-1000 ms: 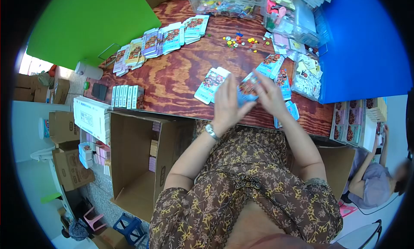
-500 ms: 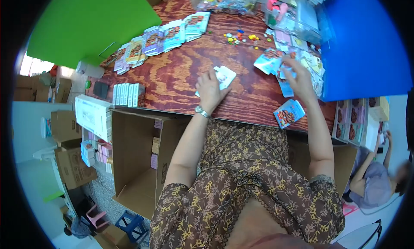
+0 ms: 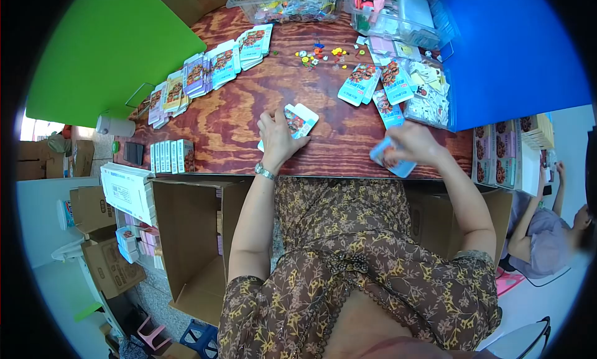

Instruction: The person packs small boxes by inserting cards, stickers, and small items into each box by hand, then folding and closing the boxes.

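My left hand (image 3: 278, 140) lies over a small flat printed box (image 3: 303, 118) on the table, thumb on one side and fingers on the other. That box is white and light blue with a picture, and a white flap sticks out at its upper end. Near the table's front edge, my right hand (image 3: 415, 145), blurred, has its fingers closed on a light-blue printed box (image 3: 393, 159). Just beyond it lie more blue printed boxes (image 3: 359, 83), one of them (image 3: 397, 81) leaning on a tray of white cut-out pieces (image 3: 429, 101).
Overlapping rows of flat printed boxes (image 3: 198, 73) lie at the left, with upright boxes (image 3: 171, 156) nearer me. Small coloured pieces (image 3: 309, 59) are scattered behind. Clear bins (image 3: 292, 8) stand at the back; green (image 3: 112, 48) and blue (image 3: 513, 48) panels flank the table. A co-worker (image 3: 541, 234) sits at right.
My right hand has come from the pile at the back right toward me, down onto the blue box near the edge. My left hand stays on its box, whose picture now shows. The view has shifted.
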Motion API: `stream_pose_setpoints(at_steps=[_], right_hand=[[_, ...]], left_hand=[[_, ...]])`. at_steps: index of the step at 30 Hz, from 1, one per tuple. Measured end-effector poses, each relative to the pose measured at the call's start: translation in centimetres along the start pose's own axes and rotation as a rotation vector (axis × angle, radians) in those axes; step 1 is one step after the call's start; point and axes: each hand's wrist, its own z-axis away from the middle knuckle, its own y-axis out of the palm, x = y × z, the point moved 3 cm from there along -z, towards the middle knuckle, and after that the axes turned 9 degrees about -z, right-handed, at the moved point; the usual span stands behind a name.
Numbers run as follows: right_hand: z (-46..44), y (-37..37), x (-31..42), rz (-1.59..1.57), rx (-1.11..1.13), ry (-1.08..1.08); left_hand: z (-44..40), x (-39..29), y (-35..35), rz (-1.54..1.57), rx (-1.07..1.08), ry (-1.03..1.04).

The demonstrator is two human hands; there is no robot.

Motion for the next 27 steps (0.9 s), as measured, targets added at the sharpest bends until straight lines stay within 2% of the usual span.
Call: stream_pose_setpoints(at_steps=[1,2,3,4,5,7,10,12,14,16,19,23,27], right_hand=[[-1.1,-0.9,-0.3,-0.047,-0.090,0.045],[-1.4,-1.9,-0.5,-0.312,-0.235,0.138],[-2.4,-3.0,-1.1,-0.309,-0.323,0.261],[-3.2,-3.5,-2.0,-0.505,-0.473,0.238],[-4.1,-3.5,-4.0,-0.504,-0.591,0.238],[-4.9,-5.3,-4.2,-0.252,-0.634,0.433],[-5.2,-5.8,-2.3,0.294,-0.947,0.098],[-5.2,-3.9,1.7,-0.002,-0.846,-0.106],[-4.9,-1.6,5.0,-0.057,-0.821,-0.281],[-4.7,0.2,8.3,-0.155,-0.768,-0.345],[-5.2,2.3,10.1,-0.119,-0.789,-0.373],[-5.7,2.8,10.6,0.056,-0.802,-0.449],[-5.9,3.7,9.7,-0.119,-0.604,-0.390]], left_hand=[[0.2,-0.2,-0.2,0.011,-0.022,0.007],[0.4,-0.2,-0.3,0.005,-0.095,0.027],[0.5,-0.5,-0.7,0.031,-0.098,0.027],[0.6,-1.0,-1.3,0.058,-0.103,0.028],[0.9,-1.4,-1.7,0.084,-0.108,0.026],[1.5,-2.3,-1.9,0.098,-0.217,0.066],[2.4,-3.4,-1.8,0.188,-0.228,-0.014],[2.9,-4.2,-1.4,0.258,-0.288,0.027],[3.2,-5.1,-1.0,0.341,-0.335,0.041],[3.4,-5.9,-1.2,0.386,-0.393,0.041],[3.9,-7.1,-2.3,0.436,-0.505,0.063],[4.1,-7.5,-2.5,0.476,-0.471,0.140],[4.2,-7.2,-1.5,0.472,-0.422,0.166]])
